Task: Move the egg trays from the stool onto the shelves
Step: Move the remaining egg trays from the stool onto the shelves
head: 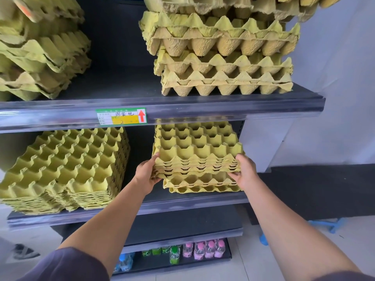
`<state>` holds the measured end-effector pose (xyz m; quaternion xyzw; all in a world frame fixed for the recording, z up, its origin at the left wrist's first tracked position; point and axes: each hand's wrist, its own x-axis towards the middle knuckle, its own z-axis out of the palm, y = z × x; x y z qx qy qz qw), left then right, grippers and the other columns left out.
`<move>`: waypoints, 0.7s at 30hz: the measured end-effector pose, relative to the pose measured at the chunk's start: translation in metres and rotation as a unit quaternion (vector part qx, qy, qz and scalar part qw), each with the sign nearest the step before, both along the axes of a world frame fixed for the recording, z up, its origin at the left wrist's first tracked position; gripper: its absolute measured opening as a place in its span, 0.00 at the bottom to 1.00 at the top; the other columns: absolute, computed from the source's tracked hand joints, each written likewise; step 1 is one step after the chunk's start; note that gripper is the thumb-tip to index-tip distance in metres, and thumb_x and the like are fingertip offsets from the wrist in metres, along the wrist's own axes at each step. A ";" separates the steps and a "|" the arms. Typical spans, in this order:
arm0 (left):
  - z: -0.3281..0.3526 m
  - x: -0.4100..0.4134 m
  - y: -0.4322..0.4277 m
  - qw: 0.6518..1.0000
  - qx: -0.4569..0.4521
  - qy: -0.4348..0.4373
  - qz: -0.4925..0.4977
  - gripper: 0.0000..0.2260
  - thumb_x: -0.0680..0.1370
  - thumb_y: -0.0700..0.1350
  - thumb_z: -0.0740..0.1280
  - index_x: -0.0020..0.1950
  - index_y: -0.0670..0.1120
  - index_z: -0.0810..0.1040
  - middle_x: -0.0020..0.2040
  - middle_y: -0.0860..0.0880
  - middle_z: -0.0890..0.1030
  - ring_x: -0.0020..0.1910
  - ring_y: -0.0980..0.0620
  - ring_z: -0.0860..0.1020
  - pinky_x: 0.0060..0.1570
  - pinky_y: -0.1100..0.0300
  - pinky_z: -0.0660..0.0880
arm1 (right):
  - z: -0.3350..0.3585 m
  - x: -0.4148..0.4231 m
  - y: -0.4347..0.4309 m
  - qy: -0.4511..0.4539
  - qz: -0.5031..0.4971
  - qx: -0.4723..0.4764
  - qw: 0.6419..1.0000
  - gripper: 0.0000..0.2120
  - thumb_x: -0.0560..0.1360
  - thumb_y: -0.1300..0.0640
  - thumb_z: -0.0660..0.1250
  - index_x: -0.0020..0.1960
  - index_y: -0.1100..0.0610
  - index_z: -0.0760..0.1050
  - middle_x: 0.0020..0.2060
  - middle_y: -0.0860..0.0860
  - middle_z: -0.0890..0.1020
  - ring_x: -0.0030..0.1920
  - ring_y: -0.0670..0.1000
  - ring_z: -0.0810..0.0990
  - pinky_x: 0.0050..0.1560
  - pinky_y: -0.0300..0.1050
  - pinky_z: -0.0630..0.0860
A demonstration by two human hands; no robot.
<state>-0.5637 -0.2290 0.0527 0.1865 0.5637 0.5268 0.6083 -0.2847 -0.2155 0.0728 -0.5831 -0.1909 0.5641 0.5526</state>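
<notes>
A small stack of yellow-green pulp egg trays point(194, 147) is between my hands at the right side of the middle shelf point(194, 201). It rests tilted on a few more trays point(200, 182) lying on that shelf. My left hand point(147, 173) grips the stack's front left corner. At the front right corner my right hand point(244, 172) holds it, fingers curled under the edge. The stool is not in view.
A tall tray stack point(67, 169) fills the left of the middle shelf. The upper shelf point(223, 107) carries piled trays at left point(40, 57) and right point(225, 57), with a green price label point(121, 116) on its edge. Bottles point(203, 249) stand on the bottom shelf. A blue object point(332, 225) lies on the floor at right.
</notes>
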 end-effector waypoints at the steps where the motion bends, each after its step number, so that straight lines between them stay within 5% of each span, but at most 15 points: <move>1: -0.002 0.000 -0.001 1.000 0.010 -0.001 0.005 0.25 0.74 0.52 0.69 0.68 0.44 0.69 0.58 0.43 0.78 0.55 0.44 0.78 0.46 0.51 0.77 | 0.000 0.000 -0.001 0.003 -0.007 0.008 1.000 0.19 0.74 0.58 0.64 0.65 0.56 0.70 0.59 0.58 0.75 0.58 0.59 0.75 0.49 0.52 0.76; 10: 0.009 0.021 -0.005 0.996 0.078 0.029 -0.021 0.22 0.77 0.50 0.65 0.68 0.44 0.67 0.60 0.44 0.76 0.59 0.45 0.75 0.61 0.46 0.73 | 0.010 0.017 -0.023 0.000 -0.070 0.049 0.996 0.15 0.76 0.61 0.62 0.62 0.57 0.72 0.61 0.57 0.75 0.61 0.59 0.74 0.53 0.52 0.74; 16: 0.008 0.047 0.000 0.988 0.119 0.020 -0.101 0.31 0.72 0.66 0.61 0.69 0.50 0.69 0.64 0.49 0.76 0.63 0.48 0.74 0.63 0.51 0.70 | 0.011 0.028 -0.052 0.026 -0.137 0.045 0.989 0.14 0.75 0.61 0.63 0.60 0.57 0.73 0.56 0.57 0.78 0.55 0.59 0.76 0.39 0.47 0.76; 18: 0.011 0.056 -0.002 0.985 0.137 0.002 -0.101 0.40 0.66 0.70 0.65 0.72 0.50 0.65 0.68 0.48 0.73 0.67 0.47 0.70 0.69 0.48 0.64 | 0.010 0.027 -0.057 0.038 -0.159 0.048 0.985 0.14 0.74 0.60 0.64 0.59 0.57 0.74 0.56 0.57 0.78 0.55 0.58 0.77 0.42 0.47 0.76; 21: 0.011 0.073 -0.006 0.987 0.136 0.028 -0.081 0.36 0.73 0.62 0.65 0.76 0.53 0.54 0.75 0.50 0.61 0.73 0.46 0.60 0.72 0.46 0.56 | 0.005 0.013 -0.064 0.039 -0.179 0.053 0.982 0.15 0.73 0.61 0.64 0.60 0.57 0.73 0.54 0.55 0.80 0.52 0.54 0.79 0.44 0.46 0.76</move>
